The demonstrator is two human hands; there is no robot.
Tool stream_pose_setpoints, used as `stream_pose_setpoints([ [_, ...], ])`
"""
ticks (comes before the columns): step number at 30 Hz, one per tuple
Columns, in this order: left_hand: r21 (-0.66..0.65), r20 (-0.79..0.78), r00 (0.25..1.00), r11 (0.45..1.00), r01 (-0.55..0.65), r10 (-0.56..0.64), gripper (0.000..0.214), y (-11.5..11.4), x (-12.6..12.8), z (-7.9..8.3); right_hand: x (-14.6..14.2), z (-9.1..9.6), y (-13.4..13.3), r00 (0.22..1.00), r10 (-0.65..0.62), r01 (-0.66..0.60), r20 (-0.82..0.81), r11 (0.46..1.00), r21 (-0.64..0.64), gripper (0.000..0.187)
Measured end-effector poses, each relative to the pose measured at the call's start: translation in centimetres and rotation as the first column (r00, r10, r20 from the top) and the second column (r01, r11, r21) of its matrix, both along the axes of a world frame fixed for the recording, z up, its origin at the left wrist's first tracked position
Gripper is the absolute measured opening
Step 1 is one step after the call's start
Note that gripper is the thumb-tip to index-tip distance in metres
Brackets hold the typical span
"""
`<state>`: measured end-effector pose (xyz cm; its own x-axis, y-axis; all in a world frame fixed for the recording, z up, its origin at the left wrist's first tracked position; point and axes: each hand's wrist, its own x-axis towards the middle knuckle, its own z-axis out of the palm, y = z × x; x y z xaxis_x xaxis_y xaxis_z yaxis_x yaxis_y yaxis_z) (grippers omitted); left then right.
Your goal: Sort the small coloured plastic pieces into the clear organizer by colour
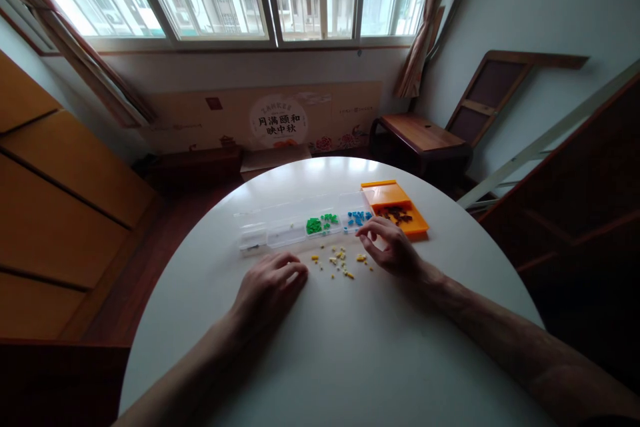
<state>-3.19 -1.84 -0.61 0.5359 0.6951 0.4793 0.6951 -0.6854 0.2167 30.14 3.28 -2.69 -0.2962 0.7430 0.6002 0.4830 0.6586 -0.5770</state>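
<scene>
My left hand (271, 278) rests on the white table with its fingers curled together, beside a loose scatter of small yellow pieces (340, 260). What its fingertips hold, if anything, is hidden. Over the near edge of the blue compartment, my right hand (391, 245) has thumb and forefinger bent close together; anything between them is too small to make out. A clear plastic case (286, 233) lies open beyond the hands. Green pieces (315, 225) fill one of its compartments, and blue pieces (358, 217) lie in the one to the right.
Right of the case, an orange tray (419, 219) holds dark brown pieces (396, 215) and touches or nearly touches it. The round white table (320, 360) curves away toward a wooden chair (423, 132), a printed cardboard panel (345, 110) and a window.
</scene>
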Motion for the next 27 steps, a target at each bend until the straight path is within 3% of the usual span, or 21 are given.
stream_pose_setpoints([
  [4,0.098,0.021,0.997,0.993,-0.073,0.071,0.023,0.9,-0.8,0.7,0.1,0.0,0.0,1.0,0.004,-0.004,-0.005,1.0,0.007,0.012],
  [10,0.169,0.038,0.95,0.935,-0.311,0.309,0.023,4.4,-2.4,3.1,0.5,0.0,0.1,1.0,-0.001,0.001,0.022,1.0,0.013,0.01],
  [16,0.21,0.09,0.93,0.906,-0.368,0.357,0.019,5.1,-1.3,2.2,1.7,0.9,-0.7,0.971,0.168,-0.162,0.172,0.986,-0.049,0.014],
  [19,0.212,0.13,0.953,0.931,-0.298,0.275,0.02,4.3,-1.0,1.3,2.1,1.6,-1.0,0.958,0.187,-0.172,0.218,0.981,-0.087,0.02],
  [22,0.187,0.109,0.988,0.974,-0.125,0.106,0.015,3.5,-0.8,0.5,2.6,2.0,-0.9,0.944,0.222,-0.206,0.242,0.974,-0.089,0.022],
  [27,0.166,0.051,0.997,0.985,0.047,-0.056,0.013,2.8,0.2,0.1,3.5,1.9,-0.5,0.926,0.215,-0.217,0.31,0.976,-0.029,0.022],
])
